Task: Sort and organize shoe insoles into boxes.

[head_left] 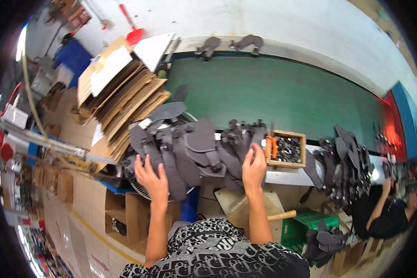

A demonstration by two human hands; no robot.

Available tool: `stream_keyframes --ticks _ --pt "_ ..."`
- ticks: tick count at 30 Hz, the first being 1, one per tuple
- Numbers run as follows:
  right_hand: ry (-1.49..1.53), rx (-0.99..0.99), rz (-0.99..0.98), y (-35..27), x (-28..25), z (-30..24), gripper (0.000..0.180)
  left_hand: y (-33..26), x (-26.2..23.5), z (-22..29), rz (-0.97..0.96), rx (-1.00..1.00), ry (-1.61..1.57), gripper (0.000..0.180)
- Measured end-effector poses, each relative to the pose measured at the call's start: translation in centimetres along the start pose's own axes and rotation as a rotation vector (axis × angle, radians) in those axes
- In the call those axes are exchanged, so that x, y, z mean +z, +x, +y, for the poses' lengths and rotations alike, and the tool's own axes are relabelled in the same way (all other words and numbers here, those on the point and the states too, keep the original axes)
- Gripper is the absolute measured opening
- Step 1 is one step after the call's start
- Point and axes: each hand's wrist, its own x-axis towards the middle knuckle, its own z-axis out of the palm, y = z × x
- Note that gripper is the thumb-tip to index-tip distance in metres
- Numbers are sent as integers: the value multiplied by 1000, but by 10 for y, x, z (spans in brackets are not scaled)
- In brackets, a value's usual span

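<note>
A heap of dark grey, sole-shaped pieces [200, 143] with small black fittings lies in front of me at the near edge of the green belt, partly on a round wire rack. My left hand [153, 180], fingers spread, is over the left part of the heap; nothing shows in it. My right hand [255, 169] is raised at the heap's right end beside more grey pieces, its fingers apart and no held thing visible. Whether either hand touches a piece, I cannot tell. Just right of it sits a wooden box [304, 153] of small black parts, with an orange-handled tool [274, 147] at its left side.
Beyond the heap runs a green conveyor belt [273, 90]. Flattened cardboard [129, 99] is stacked at the left. Another pile of grey pieces [345, 160] lies to the right, near a co-worker [387, 211]. A green crate [296, 227] and a wooden handle [282, 215] are low on the right.
</note>
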Motion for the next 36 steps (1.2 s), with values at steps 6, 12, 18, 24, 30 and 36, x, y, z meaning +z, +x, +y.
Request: stream_keyframes --ticks 6,12,18,24,30,36 --pt "-520 87 -320 2 -20 50 47 1 -1 66 -79 245 -275 36" --pt "-525 215 -327 -33 -8 56 43 -45 88 131 -759 167 -833 43" --pt "-420 285 -161 -48 -3 65 55 -39 154 178 -953 -180 -872 42" --pt "594 643 -150 -35 -47 67 49 -33 169 171 -1057 -285 -999 28" --pt "1214 474 45 -17 -138 52 45 -20 125 160 -1086 -621 -1447 25" --pt "1413 494 92 -19 -145 44 51 11 99 132 -749 -729 -1654 23"
